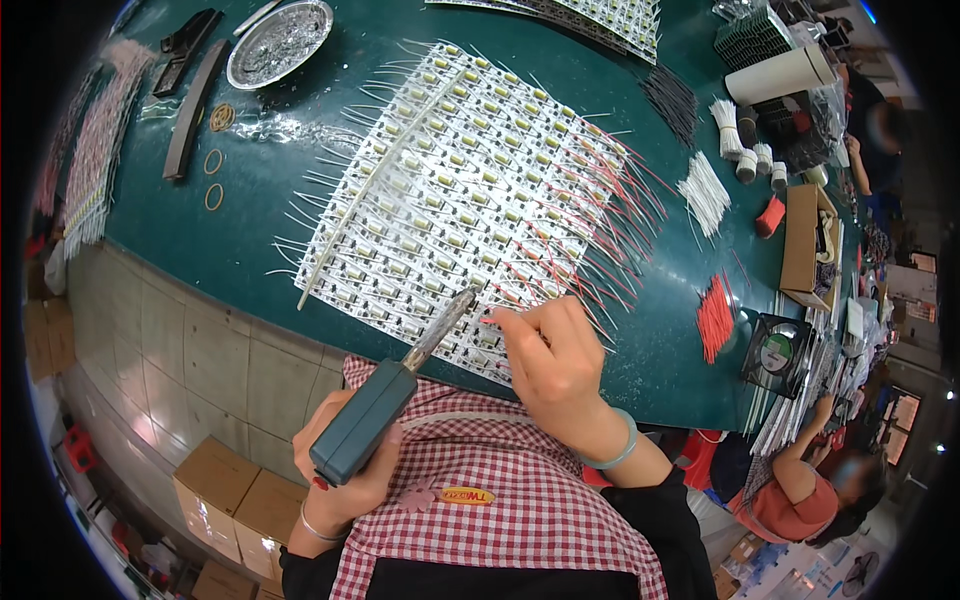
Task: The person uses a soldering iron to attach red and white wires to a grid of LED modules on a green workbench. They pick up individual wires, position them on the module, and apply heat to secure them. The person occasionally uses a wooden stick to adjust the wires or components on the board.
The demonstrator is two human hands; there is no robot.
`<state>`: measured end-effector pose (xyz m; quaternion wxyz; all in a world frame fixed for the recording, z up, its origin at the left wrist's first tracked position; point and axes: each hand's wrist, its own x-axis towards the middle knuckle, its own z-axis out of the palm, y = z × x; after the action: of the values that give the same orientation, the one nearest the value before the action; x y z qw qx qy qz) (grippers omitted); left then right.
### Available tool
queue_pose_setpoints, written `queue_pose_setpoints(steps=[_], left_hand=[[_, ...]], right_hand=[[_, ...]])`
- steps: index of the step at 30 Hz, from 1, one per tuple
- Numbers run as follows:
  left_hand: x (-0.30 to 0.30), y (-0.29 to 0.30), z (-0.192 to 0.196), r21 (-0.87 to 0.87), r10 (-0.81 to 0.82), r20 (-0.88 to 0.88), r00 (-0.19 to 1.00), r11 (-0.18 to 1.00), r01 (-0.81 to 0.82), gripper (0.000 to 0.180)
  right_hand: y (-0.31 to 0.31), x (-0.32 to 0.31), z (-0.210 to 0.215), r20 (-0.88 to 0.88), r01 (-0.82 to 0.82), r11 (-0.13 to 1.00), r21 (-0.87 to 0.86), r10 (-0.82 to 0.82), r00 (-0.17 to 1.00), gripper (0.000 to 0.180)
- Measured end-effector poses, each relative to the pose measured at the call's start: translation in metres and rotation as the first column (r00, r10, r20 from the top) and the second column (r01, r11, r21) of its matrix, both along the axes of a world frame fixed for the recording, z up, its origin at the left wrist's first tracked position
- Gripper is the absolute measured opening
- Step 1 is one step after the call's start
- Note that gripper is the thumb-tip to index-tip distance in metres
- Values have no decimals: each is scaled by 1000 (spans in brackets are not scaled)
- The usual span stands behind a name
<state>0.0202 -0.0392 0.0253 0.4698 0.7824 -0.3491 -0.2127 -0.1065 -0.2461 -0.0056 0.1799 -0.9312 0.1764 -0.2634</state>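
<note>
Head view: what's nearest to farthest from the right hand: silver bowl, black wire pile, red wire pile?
1. Red wire pile, right of the right hand
2. Black wire pile, up and right
3. Silver bowl, far upper left

Passage between rubber bands (215, 121) and board panel (440, 190), red wires (607, 182) crowding its right, soldering gun (366, 418) crossing near edge

A dark-green soldering tool (366, 420) slants over a flat, white, wire-fringed circuit-board panel (440, 205).
</note>
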Motion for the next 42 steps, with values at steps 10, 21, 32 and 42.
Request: queue_pose_setpoints(steps=[10,21,32,42], left_hand=[[-2,11,-3,18,-12,-38,999,1000,12,23],[-3,16,-9,-5,7,-35,999,1000,-8,23],[-1,16,-10,-26,5,-4,1000,1000,-6,23],[-4,9,-7,-46,17,12,1000,999,-17,23]], right_hand=[[6,1,-9,-62,-41,994,106,47,997,30],[1,-6,-12,-95,-132,989,60,137,986,33],[-4,-10,-14,-16,-187,982,28,188,982,39],[3,-5,-11,25,-36,992,119,34,999,32]])
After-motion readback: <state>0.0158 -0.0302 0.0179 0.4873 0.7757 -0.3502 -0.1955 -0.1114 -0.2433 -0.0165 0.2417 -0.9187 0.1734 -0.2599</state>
